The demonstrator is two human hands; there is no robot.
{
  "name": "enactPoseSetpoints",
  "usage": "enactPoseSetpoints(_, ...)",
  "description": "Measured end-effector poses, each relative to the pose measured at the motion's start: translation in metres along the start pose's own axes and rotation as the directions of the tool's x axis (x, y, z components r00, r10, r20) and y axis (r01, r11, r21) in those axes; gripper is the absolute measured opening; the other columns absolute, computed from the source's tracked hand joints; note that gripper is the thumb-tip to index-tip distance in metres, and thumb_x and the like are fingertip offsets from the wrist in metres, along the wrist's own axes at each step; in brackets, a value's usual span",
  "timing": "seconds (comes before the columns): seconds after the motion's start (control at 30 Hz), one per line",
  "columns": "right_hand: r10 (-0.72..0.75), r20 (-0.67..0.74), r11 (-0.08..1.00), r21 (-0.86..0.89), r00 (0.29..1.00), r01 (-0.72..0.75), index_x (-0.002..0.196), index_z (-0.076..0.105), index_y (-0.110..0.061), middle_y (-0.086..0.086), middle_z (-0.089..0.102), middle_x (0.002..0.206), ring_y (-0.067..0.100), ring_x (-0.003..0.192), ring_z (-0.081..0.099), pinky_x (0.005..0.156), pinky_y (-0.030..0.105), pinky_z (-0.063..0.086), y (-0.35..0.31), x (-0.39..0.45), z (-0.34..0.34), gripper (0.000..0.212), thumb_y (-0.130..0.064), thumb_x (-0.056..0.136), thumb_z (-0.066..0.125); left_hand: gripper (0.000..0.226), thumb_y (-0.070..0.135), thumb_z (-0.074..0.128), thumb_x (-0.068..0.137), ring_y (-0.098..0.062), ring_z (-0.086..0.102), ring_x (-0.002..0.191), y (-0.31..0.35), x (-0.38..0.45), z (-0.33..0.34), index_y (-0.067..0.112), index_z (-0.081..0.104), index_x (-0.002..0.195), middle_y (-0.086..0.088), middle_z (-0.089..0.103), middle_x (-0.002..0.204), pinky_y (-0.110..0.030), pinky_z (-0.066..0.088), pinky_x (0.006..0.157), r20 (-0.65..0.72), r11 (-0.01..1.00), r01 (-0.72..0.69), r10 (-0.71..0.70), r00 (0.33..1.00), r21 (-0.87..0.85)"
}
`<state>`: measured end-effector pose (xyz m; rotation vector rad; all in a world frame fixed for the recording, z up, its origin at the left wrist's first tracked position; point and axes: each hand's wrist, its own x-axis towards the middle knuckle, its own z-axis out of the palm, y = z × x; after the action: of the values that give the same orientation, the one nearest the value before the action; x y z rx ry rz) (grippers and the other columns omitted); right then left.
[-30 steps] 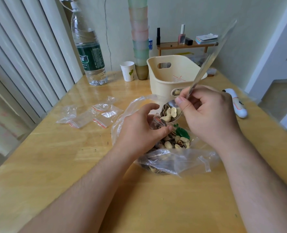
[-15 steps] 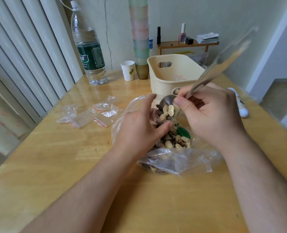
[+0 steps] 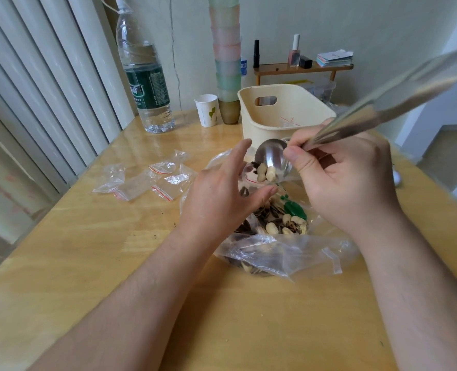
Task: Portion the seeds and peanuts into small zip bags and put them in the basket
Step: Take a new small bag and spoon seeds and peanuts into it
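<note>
My right hand (image 3: 347, 183) grips a metal spoon (image 3: 271, 159) by the handle. The spoon is tipped steeply down, and peanuts (image 3: 266, 174) and dark seeds slide off it into a small clear zip bag (image 3: 251, 183). My left hand (image 3: 216, 199) holds that bag open between thumb and fingers, with the index finger raised. Both hands hover over a large clear plastic bag (image 3: 280, 253) of mixed seeds and peanuts lying on the wooden table. The cream basket (image 3: 254, 121) stands just behind, with a small bag inside it.
Several empty small zip bags (image 3: 147, 180) lie to the left on the table. A big water bottle (image 3: 147, 84), a paper cup (image 3: 207, 109) and a tall stack of cups (image 3: 227, 62) stand at the back. A small shelf (image 3: 302, 66) is behind the basket.
The spoon has tipped from level to steeply down, and most of its load has slid into the small bag. My left index finger has lifted and straightened.
</note>
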<state>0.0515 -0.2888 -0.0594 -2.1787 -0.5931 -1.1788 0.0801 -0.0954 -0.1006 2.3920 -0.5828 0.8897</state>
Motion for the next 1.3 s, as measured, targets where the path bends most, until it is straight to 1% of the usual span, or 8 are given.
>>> enactPoseSetpoints(0.2, 0.026, -0.015, 1.0, -0.007, 1.0, -0.026, 0.087, 0.077, -0.01, 0.001, 0.07, 0.079, 0.021, 0.073, 0.061, 0.067, 0.032, 0.046, -0.002, -0.001, 0.005, 0.013, -0.018, 0.095, 0.071, 0.083, 0.061, 0.075, 0.083, -0.02, 0.077, 0.091, -0.001, -0.001, 0.002, 0.015, 0.05, 0.148, 0.003, 0.079, 0.107, -0.042, 0.063, 0.078, 0.015, 0.999, 0.018, -0.017, 1.0, -0.044)
enactPoseSetpoints(0.43, 0.014, -0.05, 1.0, -0.009, 0.999, -0.015, 0.09, 0.079, -0.009, -0.003, 0.064, 0.081, 0.017, 0.074, 0.059, 0.071, 0.028, 0.045, -0.002, -0.002, 0.004, 0.014, -0.019, 0.097, 0.071, 0.085, 0.059, 0.078, 0.084, -0.016, 0.076, 0.096, -0.002, -0.001, -0.001, 0.019, 0.047, 0.152, 0.006, 0.078, 0.111, -0.038, 0.062, 0.084, -0.017, 0.994, 0.079, -0.08, 0.997, -0.076)
enactPoseSetpoints(0.57, 0.031, -0.058, 0.997, 0.074, 0.998, -0.027, 0.092, 0.079, -0.008, 0.002, 0.069, 0.081, 0.02, 0.078, 0.063, 0.074, 0.038, 0.051, 0.002, -0.003, 0.007, 0.011, -0.014, 0.097, 0.072, 0.086, 0.059, 0.08, 0.084, -0.01, 0.074, 0.103, -0.003, -0.001, -0.003, 0.026, 0.044, 0.155, 0.01, 0.078, 0.116, -0.019, 0.05, 0.089, 0.018, 0.976, 0.172, -0.171, 0.985, -0.133)
enactPoseSetpoints(0.73, 0.057, -0.057, 0.989, 0.14, 0.997, -0.049, 0.094, 0.079, -0.007, 0.003, 0.071, 0.085, 0.017, 0.082, 0.065, 0.077, 0.039, 0.054, 0.004, -0.004, 0.01, 0.009, -0.012, 0.098, 0.072, 0.088, 0.061, 0.078, 0.083, -0.004, 0.071, 0.107, -0.005, -0.003, -0.001, 0.031, 0.04, 0.156, 0.013, 0.076, 0.116, 0.002, 0.035, 0.088, 0.063, 0.959, 0.214, -0.206, 0.977, -0.183)
enactPoseSetpoints(0.83, 0.15, -0.102, 0.971, 0.201, 0.983, -0.127, 0.093, 0.078, -0.012, 0.001, 0.069, 0.076, 0.025, 0.073, 0.065, 0.07, 0.044, 0.053, 0.007, -0.004, 0.01, 0.011, -0.017, 0.099, 0.071, 0.089, 0.057, 0.08, 0.084, -0.001, 0.071, 0.105, -0.005, -0.004, -0.001, 0.031, 0.038, 0.158, 0.019, 0.073, 0.109, -0.013, 0.049, 0.092, 0.056, 0.937, 0.257, -0.251, 0.966, -0.237)
enactPoseSetpoints(1.0, 0.4, -0.092, 0.869, 0.353, 0.912, -0.346, 0.091, 0.074, -0.036, -0.006, 0.071, 0.076, 0.024, 0.073, 0.071, 0.071, 0.052, 0.059, 0.008, -0.005, 0.01, 0.016, -0.024, 0.1, 0.069, 0.09, 0.058, 0.08, 0.084, 0.005, 0.069, 0.105, -0.008, -0.004, -0.002, 0.035, 0.036, 0.158, 0.021, 0.073, 0.111, -0.018, 0.053, 0.097, 0.091, 0.907, 0.305, -0.291, 0.952, -0.29)
enactPoseSetpoints(1.17, 0.564, -0.071, 0.752, 0.457, 0.823, -0.476, 0.091, 0.073, -0.032, 0.005, 0.073, 0.079, 0.022, 0.068, 0.07, 0.071, 0.05, 0.062, 0.006, -0.002, 0.006, 0.014, -0.023, 0.101, 0.067, 0.088, 0.058, 0.08, 0.083, 0.008, 0.069, 0.105, -0.008, -0.004, -0.003, 0.036, 0.038, 0.157, 0.02, 0.074, 0.112, -0.025, 0.055, 0.1, 0.1, 0.869, 0.337, -0.323, 0.941, -0.362)
enactPoseSetpoints(1.3, 0.638, 0.011, 0.705, 0.395, 0.77, -0.589, 0.085, 0.07, -0.035, -0.005, 0.07, 0.07, 0.02, 0.063, 0.07, 0.073, 0.052, 0.062, 0.012, -0.005, 0.01, 0.013, -0.031, 0.097, 0.066, 0.082, 0.058, 0.075, 0.087, 0.007, 0.068, 0.111, -0.007, -0.003, -0.009, 0.037, 0.038, 0.157, 0.017, 0.074, 0.117, -0.029, 0.055, 0.104, 0.035, 0.823, 0.316, -0.341, 0.939, -0.472)
